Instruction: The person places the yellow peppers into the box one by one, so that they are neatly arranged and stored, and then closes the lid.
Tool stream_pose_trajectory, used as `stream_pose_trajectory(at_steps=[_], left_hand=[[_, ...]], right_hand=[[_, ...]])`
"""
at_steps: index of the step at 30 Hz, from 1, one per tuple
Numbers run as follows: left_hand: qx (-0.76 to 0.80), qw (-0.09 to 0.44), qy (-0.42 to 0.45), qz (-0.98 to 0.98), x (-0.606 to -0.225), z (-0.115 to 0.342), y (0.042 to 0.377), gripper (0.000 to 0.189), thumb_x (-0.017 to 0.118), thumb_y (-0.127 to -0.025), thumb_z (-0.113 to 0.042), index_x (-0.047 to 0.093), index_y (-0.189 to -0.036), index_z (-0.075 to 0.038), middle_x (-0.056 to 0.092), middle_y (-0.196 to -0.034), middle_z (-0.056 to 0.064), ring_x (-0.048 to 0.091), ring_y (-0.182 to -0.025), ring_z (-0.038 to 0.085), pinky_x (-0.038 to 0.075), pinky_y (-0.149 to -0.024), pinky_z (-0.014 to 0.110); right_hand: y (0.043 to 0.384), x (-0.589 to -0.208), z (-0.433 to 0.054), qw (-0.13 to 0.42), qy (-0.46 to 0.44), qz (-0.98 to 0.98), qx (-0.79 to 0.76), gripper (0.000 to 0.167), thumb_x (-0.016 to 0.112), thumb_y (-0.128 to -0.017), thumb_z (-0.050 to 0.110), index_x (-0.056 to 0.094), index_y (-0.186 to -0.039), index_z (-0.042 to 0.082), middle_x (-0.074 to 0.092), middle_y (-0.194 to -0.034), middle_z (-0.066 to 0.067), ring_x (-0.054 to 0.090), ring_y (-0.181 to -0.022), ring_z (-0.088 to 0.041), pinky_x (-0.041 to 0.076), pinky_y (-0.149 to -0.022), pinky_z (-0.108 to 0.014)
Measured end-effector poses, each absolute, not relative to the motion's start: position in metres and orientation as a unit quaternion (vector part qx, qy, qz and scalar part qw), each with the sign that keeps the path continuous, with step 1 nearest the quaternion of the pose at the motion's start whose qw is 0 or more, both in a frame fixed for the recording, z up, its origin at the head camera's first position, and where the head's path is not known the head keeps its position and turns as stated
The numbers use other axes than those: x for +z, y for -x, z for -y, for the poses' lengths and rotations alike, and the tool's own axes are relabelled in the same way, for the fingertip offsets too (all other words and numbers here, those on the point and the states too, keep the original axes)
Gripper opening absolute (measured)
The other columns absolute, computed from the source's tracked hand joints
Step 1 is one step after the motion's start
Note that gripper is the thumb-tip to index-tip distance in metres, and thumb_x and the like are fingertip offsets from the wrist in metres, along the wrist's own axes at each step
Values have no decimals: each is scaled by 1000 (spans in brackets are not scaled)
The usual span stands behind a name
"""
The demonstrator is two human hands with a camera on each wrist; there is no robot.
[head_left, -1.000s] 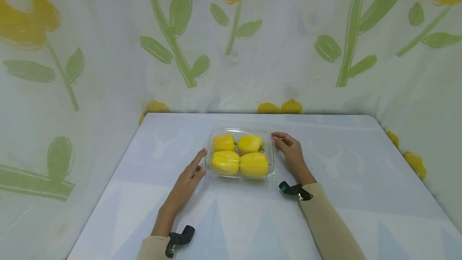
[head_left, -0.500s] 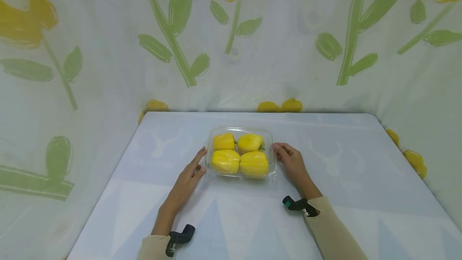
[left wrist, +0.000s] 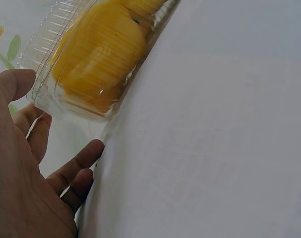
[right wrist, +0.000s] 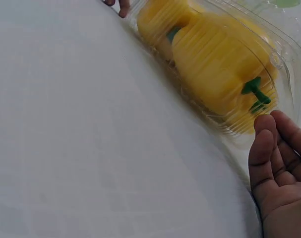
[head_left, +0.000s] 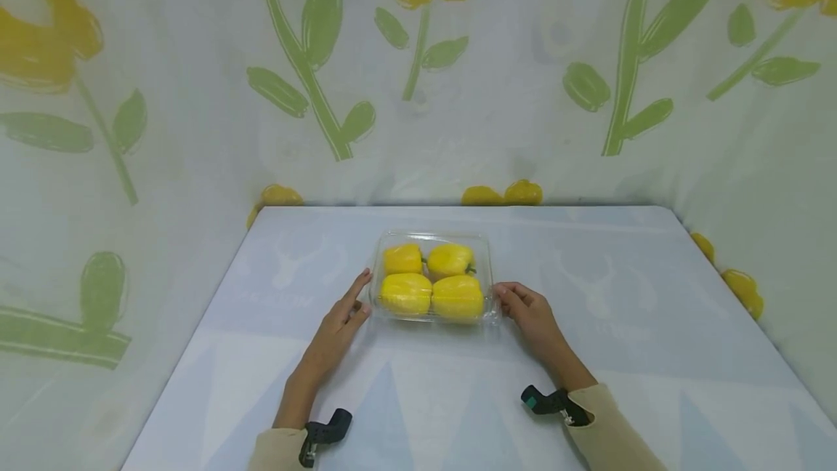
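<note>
A clear plastic box (head_left: 428, 237) with its lid over it sits on the table and holds several yellow bell peppers (head_left: 405, 294). At the box's left side is my left hand (head_left: 333, 333), fingers mostly straight, the index finger and thumb touching the rim. The left wrist view shows this left hand (left wrist: 26, 148) with its lower fingers spread below the box. My right hand (head_left: 532, 318) pinches the rim near the front right corner between thumb and finger. In the right wrist view the right hand's thumb is mostly cut off.
A pale table (head_left: 641, 296) with a faint printed pattern extends around the box. Behind it hangs a white curtain (head_left: 497, 93) with yellow flowers and green stems. Black wrist mounts (head_left: 327, 431) sit on both forearms.
My right hand has slid toward me along the box's right rim, from near the back corner to the front corner. The left hand and the box stay in place.
</note>
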State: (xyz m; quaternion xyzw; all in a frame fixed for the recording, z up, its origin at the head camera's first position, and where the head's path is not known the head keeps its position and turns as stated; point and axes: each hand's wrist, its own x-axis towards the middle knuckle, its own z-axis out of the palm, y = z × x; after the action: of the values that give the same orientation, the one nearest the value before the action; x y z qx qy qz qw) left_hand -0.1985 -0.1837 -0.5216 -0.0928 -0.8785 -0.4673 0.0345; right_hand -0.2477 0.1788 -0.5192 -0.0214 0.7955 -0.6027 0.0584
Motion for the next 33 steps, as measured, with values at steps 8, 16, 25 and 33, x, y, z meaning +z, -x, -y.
stream_pose_trajectory(at_steps=[8, 16, 25, 33], left_hand=[[-470, 30, 95, 877, -522, 181, 198, 56, 45, -107, -39, 25, -159, -39, 29, -160, -15, 52, -105, 19, 44, -83, 43], [-466, 26, 92, 880, -524, 182, 198, 56, 44, -107, -42, 23, -158, -42, 29, -160, -14, 52, -106, 18, 44, -84, 43], [-467, 25, 90, 880, -520, 182, 198, 56, 45, -106, -41, 24, -158, -42, 31, -160, -14, 53, -108, 19, 43, -85, 44], [-467, 33, 95, 878, -518, 182, 197, 56, 46, -106, -39, 26, -159, -37, 32, -160, -12, 52, -106, 20, 43, -81, 43]], right_hand=[[234, -523, -181, 63, 17, -775, -629, 35, 58, -103, 33, 69, -110, 1, 66, -96, -9, 60, -87, -22, 53, -78, -27], [225, -523, -179, 79, 30, -762, -642, 28, 63, -100, 27, 68, -100, -1, 65, -84, -10, 60, -79, -22, 52, -73, -28], [220, -519, -175, 107, 61, -775, -620, 25, 62, -100, 19, 68, -87, -1, 66, -79, -8, 56, -74, -19, 47, -67, -25], [214, -515, -167, 102, 25, -728, -677, 20, 63, -98, 13, 63, -87, -4, 64, -84, -11, 58, -80, -20, 52, -74, -25]])
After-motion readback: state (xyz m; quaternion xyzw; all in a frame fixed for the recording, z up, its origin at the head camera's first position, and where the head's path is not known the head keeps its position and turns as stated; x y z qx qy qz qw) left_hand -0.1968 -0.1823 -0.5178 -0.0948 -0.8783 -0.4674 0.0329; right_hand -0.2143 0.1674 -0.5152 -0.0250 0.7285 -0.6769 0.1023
